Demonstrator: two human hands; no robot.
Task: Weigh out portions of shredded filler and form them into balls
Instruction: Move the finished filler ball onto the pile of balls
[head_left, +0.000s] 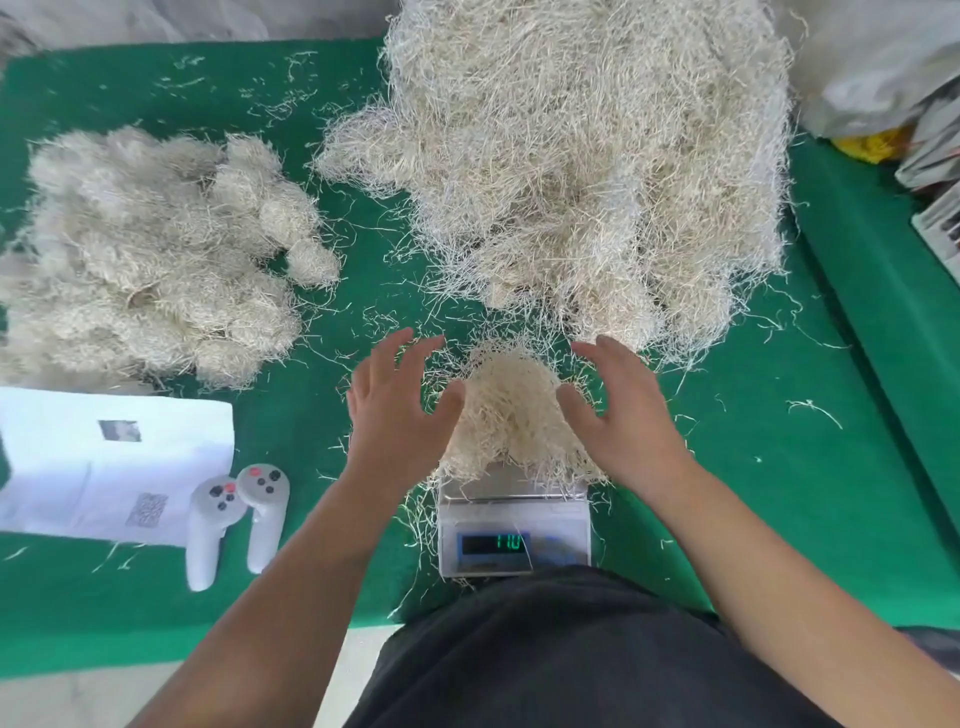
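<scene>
The portion of shredded filler (511, 410) sits heaped on the scale (514, 525), a loose mound that overhangs the pan on both sides and at the near edge, with strands trailing down over the scale's front toward the display (496, 544), whose green digits I can't read with confidence. That overhang is what worries me most: any strands resting on the green mat (779, 467) or on the scale's body rather than the pan would make the reading wrong, and the portion would come out off-weight. The second risk is the lift — if I close in from the sides too shallowly, the mound could split, shedding loose strands onto the mat where plenty of stray shreds already lie. My left hand (400, 410) and right hand (615, 415) flank the mound, fingers spread and relaxed, gripping nothing; both thumbs lie right at the mound's flanks, perhaps brushing it, while the fingertips (434, 340) reach past its far side without closing on it. Just beyond the portion lies the big bulk pile (587, 171), near enough that its fringe could tangle with what I pick up. To the left lie the finished balls (156, 249), well apart, with a white sheet (104, 457) and two controllers (239, 514) nearer me.
</scene>
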